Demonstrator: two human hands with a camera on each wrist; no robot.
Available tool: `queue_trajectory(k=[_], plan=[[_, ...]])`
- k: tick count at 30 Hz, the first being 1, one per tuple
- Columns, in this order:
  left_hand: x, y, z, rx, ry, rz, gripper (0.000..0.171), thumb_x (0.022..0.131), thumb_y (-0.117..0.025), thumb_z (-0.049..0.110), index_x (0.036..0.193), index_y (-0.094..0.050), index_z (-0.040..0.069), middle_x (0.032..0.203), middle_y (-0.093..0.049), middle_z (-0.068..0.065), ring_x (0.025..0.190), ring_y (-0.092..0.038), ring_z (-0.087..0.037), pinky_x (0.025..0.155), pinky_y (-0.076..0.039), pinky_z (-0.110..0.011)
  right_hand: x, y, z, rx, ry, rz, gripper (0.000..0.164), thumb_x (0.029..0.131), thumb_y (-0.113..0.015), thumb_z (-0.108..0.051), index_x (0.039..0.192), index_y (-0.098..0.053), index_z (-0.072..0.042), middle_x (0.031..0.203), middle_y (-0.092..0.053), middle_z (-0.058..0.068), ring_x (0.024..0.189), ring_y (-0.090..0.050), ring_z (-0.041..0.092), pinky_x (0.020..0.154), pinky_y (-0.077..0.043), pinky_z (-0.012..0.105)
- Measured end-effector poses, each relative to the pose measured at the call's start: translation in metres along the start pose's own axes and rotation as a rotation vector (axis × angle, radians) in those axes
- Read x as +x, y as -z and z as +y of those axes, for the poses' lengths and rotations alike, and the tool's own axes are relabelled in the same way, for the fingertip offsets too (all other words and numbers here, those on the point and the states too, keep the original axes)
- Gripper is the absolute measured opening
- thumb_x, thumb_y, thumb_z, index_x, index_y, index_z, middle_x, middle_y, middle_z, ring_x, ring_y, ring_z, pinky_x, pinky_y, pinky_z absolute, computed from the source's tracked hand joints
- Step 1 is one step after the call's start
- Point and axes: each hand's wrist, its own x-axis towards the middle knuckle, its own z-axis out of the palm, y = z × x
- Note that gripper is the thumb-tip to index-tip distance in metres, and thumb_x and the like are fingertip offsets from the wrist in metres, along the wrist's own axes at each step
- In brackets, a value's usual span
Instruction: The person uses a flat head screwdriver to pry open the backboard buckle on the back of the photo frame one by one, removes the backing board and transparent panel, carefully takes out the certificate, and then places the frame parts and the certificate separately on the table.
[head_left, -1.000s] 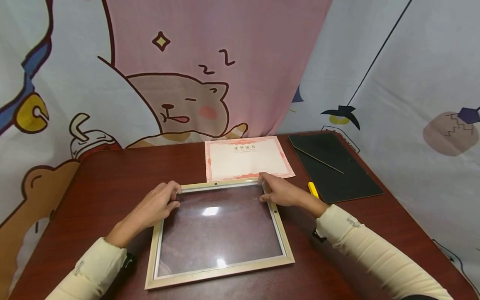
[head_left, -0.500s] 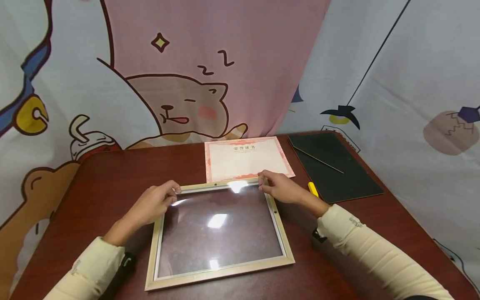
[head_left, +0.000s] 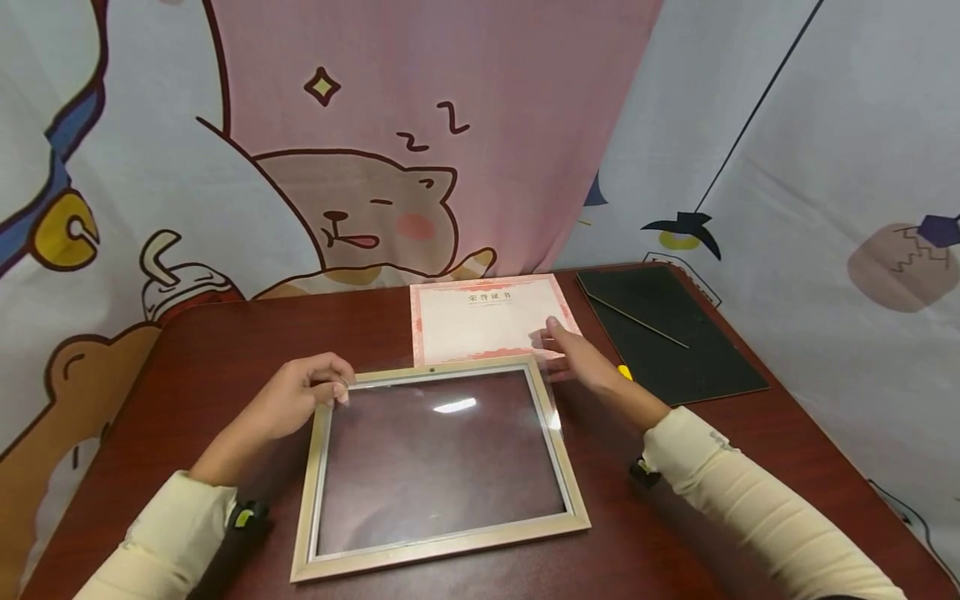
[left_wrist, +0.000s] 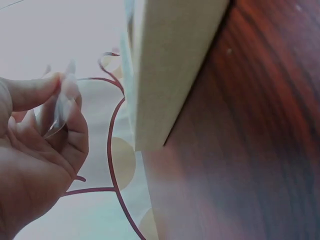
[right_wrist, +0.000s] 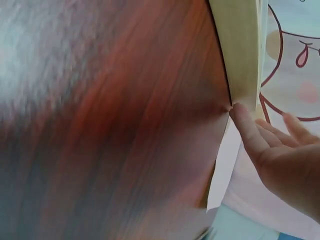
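Observation:
A pale wooden picture frame (head_left: 442, 546) lies flat on the dark red table, the tabletop showing through its middle. Over it is a clear plastic sheet (head_left: 455, 406) that catches the light, its right edge reaching slightly past the frame's right side. My left hand (head_left: 296, 396) pinches the sheet's corner at the frame's far left; the left wrist view shows the film (left_wrist: 59, 112) between thumb and fingers. At the far right corner my right hand (head_left: 583, 360) has its fingers extended and spread, and in the right wrist view one fingertip is right at the frame's corner (right_wrist: 242, 85).
Behind the frame lies a certificate (head_left: 480, 325) with a pink-red border. A black board (head_left: 667, 367) at the back right has a thin stick (head_left: 637, 320) on it. Something yellow (head_left: 625, 372) shows beside my right wrist. A cartoon-print curtain (head_left: 525, 167) hangs behind the table (head_left: 225, 350).
My right hand has let go of the sheet's corner, opened its fingers and moved slightly right. My left hand has shifted a little left, still pinching. The sheet's edge now overhangs the frame's right side.

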Motion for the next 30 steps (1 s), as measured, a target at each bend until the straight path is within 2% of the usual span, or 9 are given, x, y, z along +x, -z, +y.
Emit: queue_trajectory(k=[2, 5, 8, 10, 14, 18, 24, 30], plan=[[0.0, 0.003, 0.0, -0.059, -0.005, 0.026, 0.013, 0.093, -0.056, -0.008, 0.104, -0.061, -0.005, 0.081, -0.066, -0.013, 0.076, -0.064, -0.029, 0.064, -0.055, -0.035, -0.001, 0.0, 0.001, -0.059, -0.016, -0.009, 0.064, 0.104, -0.031, -0.05, 0.147, -0.04, -0.003, 0.15, -0.039, 0.02, 0.128, -0.051, 0.039, 0.097, -0.047, 0.053], [0.0, 0.008, -0.001, -0.122, -0.016, 0.082, 0.011, 0.092, -0.057, -0.008, 0.102, -0.061, -0.006, 0.081, -0.066, -0.013, 0.074, -0.064, -0.025, 0.062, -0.054, -0.032, -0.003, -0.005, 0.001, -0.243, -0.02, -0.028, 0.059, 0.102, -0.04, -0.049, 0.148, -0.042, -0.012, 0.149, -0.045, 0.012, 0.132, -0.048, 0.033, 0.103, -0.043, 0.052], [0.0, 0.01, 0.0, -0.19, -0.022, 0.131, 0.01, 0.092, -0.058, -0.008, 0.102, -0.06, -0.009, 0.08, -0.068, -0.01, 0.072, -0.064, -0.022, 0.062, -0.054, -0.03, -0.005, -0.012, 0.001, -0.405, 0.013, -0.04, 0.058, 0.1, -0.045, -0.051, 0.148, -0.043, -0.02, 0.148, -0.047, 0.006, 0.135, -0.045, 0.029, 0.107, -0.037, 0.053], [-0.001, 0.011, 0.0, -0.233, -0.023, 0.163, 0.011, 0.092, -0.059, -0.008, 0.103, -0.058, -0.011, 0.079, -0.069, -0.005, 0.072, -0.065, -0.019, 0.062, -0.055, -0.028, -0.005, -0.015, 0.001, -0.484, 0.064, -0.053, 0.058, 0.099, -0.048, -0.049, 0.148, -0.043, -0.019, 0.147, -0.048, 0.005, 0.136, -0.044, 0.028, 0.108, -0.035, 0.054], [-0.003, 0.013, 0.0, -0.347, -0.021, 0.233, 0.014, 0.091, -0.059, -0.008, 0.104, -0.056, -0.012, 0.077, -0.071, 0.0, 0.069, -0.065, -0.014, 0.062, -0.054, -0.024, -0.005, -0.02, 0.001, -0.559, 0.15, -0.086, 0.059, 0.098, -0.055, -0.04, 0.149, -0.041, -0.014, 0.149, -0.045, 0.006, 0.138, -0.041, 0.026, 0.11, -0.034, 0.052], [-0.004, 0.015, -0.002, -0.519, -0.041, 0.293, 0.008, 0.093, -0.058, -0.006, 0.101, -0.058, -0.005, 0.078, -0.072, -0.001, 0.066, -0.066, -0.012, 0.062, -0.054, -0.023, -0.006, -0.021, 0.004, -0.649, 0.171, -0.105, 0.06, 0.097, -0.058, -0.035, 0.15, -0.039, -0.013, 0.156, -0.033, 0.011, 0.141, -0.036, 0.027, 0.112, -0.031, 0.051], [-0.006, 0.015, -0.003, -0.853, -0.061, 0.314, 0.011, 0.095, -0.054, -0.008, 0.098, -0.057, 0.002, 0.083, -0.075, -0.009, 0.069, -0.071, -0.015, 0.065, -0.057, -0.025, -0.009, -0.023, 0.007, -0.774, 0.175, -0.122, 0.061, 0.097, -0.06, -0.031, 0.151, -0.037, -0.017, 0.16, -0.023, 0.013, 0.14, -0.038, 0.032, 0.107, -0.037, 0.053], [-0.007, 0.012, -0.005, -1.004, -0.103, 0.325, 0.013, 0.094, -0.051, -0.013, 0.093, -0.053, 0.0, 0.087, -0.074, -0.017, 0.071, -0.074, -0.024, 0.065, -0.059, -0.031, -0.009, -0.023, 0.009, -0.772, 0.18, -0.123, 0.061, 0.096, -0.061, -0.028, 0.152, -0.037, -0.017, 0.161, -0.022, 0.013, 0.14, -0.037, 0.032, 0.108, -0.036, 0.053]])
